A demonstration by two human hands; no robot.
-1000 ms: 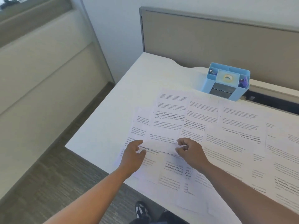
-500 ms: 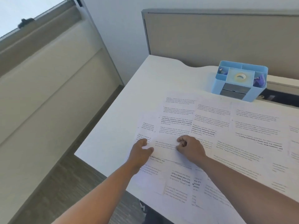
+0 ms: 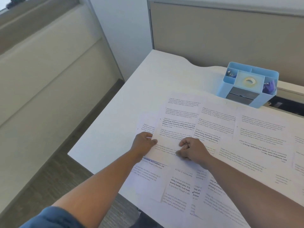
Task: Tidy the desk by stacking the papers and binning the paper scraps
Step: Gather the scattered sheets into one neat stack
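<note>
From the head view, both hands sit on one sheet point(image 3: 177, 129) near the left edge of the white surface point(image 3: 131, 102). The left hand point(image 3: 143, 143) pinches the sheet's left edge, thumb on top, its grip clamped on the paper. The right hand point(image 3: 192, 151) has its fingers curled tight, pinching the sheet nearer its bottom right. Since half a second ago both hands have kept their hold, and the sheet's near edge now sits a little further over the page beneath. More papers point(image 3: 246, 137) lie spread and overlapping to the right and nearer, some hanging past the near edge. A blue organizer point(image 3: 250, 84) stands at the far right against the partition point(image 3: 213, 33), holding a tape roll point(image 3: 249, 81) in its middle compartment, its place on the surface unchanged.
</note>
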